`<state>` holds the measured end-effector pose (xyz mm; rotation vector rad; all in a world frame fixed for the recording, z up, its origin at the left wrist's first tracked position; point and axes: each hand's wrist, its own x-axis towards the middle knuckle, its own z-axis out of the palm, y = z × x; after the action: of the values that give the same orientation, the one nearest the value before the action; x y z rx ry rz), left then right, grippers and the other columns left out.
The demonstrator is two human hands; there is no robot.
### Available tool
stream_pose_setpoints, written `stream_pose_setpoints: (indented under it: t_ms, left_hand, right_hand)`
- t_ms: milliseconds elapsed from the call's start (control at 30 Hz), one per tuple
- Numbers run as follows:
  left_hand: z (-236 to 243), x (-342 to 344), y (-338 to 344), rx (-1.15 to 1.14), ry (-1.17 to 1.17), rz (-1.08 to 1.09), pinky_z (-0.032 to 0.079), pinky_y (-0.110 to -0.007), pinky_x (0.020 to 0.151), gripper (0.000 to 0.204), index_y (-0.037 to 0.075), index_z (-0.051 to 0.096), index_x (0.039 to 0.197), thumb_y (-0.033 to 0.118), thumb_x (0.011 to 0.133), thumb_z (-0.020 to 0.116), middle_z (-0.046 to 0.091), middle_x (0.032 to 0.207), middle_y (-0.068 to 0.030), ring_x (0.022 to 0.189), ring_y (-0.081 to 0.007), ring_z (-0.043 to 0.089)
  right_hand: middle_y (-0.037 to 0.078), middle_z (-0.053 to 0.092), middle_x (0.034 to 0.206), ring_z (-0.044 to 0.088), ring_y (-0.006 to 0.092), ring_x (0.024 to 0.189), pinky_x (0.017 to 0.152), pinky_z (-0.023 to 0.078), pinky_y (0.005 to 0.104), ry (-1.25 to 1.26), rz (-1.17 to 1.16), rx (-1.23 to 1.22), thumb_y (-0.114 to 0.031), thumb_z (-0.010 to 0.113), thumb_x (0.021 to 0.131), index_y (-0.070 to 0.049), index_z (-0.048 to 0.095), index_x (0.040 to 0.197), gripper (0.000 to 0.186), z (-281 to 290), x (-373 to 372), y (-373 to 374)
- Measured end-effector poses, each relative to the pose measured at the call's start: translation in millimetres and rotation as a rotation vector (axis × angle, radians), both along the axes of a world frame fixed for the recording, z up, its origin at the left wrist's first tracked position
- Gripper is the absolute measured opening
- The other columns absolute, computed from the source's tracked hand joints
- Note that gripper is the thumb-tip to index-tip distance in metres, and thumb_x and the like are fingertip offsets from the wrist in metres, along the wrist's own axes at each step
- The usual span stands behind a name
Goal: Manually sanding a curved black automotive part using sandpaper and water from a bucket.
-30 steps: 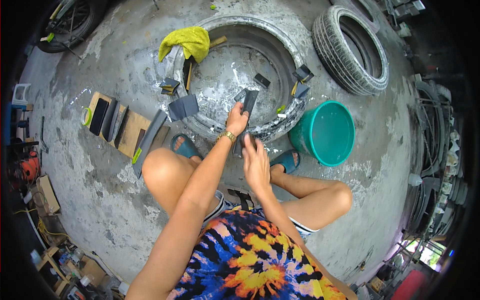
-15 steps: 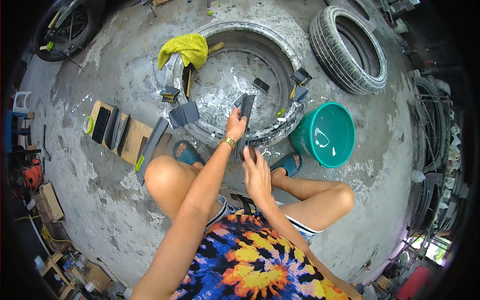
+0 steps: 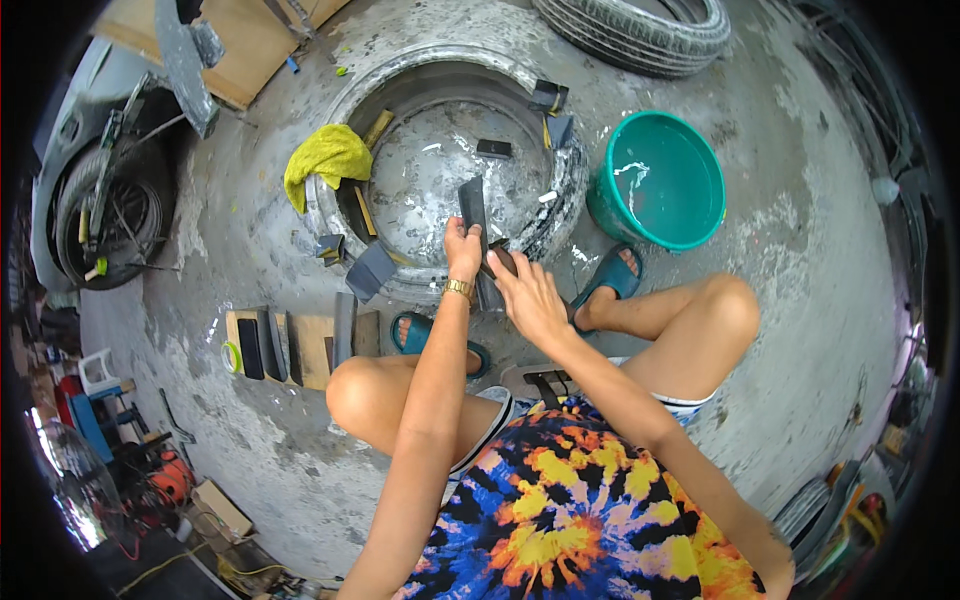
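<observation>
My left hand (image 3: 463,248), with a gold watch on its wrist, is closed around a long dark grey plastic trim strip (image 3: 473,203). The strip points away from me over the near rim of a tyre lying flat (image 3: 330,205). My right hand (image 3: 528,298) pinches a small dark brown sanding pad (image 3: 502,263) against the strip's right side, just nearer to me than the left hand. The strip's near end is partly hidden by my right hand. Inside the tyre, a small black block (image 3: 494,148) lies on the wet, white-smeared floor.
A yellow-green cloth (image 3: 326,163) and folded grey sandpaper (image 3: 371,272) rest on the tyre. To the right stands a green bucket (image 3: 652,228) with water. Left of my knee, a wooden board (image 3: 316,330) carries a phone (image 3: 250,349) and grey trim pieces. Another tyre (image 3: 640,38) lies farther off.
My view has shifted and turned, so surroundings appear in new places. The right hand was blurred against the strip's near part; now the brown pad shows in it. The left hand keeps its hold.
</observation>
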<state>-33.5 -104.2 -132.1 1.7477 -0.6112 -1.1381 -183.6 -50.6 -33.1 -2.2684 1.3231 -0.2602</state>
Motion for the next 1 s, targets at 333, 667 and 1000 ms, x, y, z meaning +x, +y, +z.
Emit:
stream_pose_setpoints:
  t_ms: [333, 667, 1000]
  left_hand:
    - [3, 6, 2, -0.027, 0.041, -0.003, 0.044, -0.028, 0.063, 0.023, 0.000, 0.047, 0.105, 0.004, 0.087, 0.059, 0.062, 0.086, -0.0093, 0.074, -0.0131, 0.056]
    - [-8, 7, 4, -0.050, 0.086, -0.009, 0.043, -0.028, 0.058, 0.022, 0.002, 0.048, 0.104, 0.006, 0.086, 0.061, 0.062, 0.081, -0.0070, 0.067, -0.0119, 0.054]
    - [-5, 12, 4, 0.002, -0.053, -0.055, 0.043, -0.027, 0.057, 0.022, 0.002, 0.049, 0.104, 0.007, 0.087, 0.061, 0.062, 0.080, -0.0064, 0.066, -0.0118, 0.055]
  right_hand:
    - [0.020, 0.048, 0.132, 0.052, 0.0357, 0.104, 0.088, 0.042, 0.0445, -0.126, 0.025, -0.039, -0.009, 0.054, 0.087, -0.020, 0.046, 0.139, 0.054, -13, -18, 13]
    - [0.016, 0.051, 0.129, 0.054, 0.0341, 0.103, 0.088, 0.043, 0.0456, -0.148, 0.041, -0.045, -0.018, 0.053, 0.092, -0.020, 0.051, 0.135, 0.043, -9, -24, 13]
    - [0.019, 0.048, 0.133, 0.053, 0.0365, 0.105, 0.089, 0.043, 0.0453, -0.144, 0.076, -0.006, -0.016, 0.055, 0.091, -0.020, 0.051, 0.136, 0.045, -4, -24, 19]
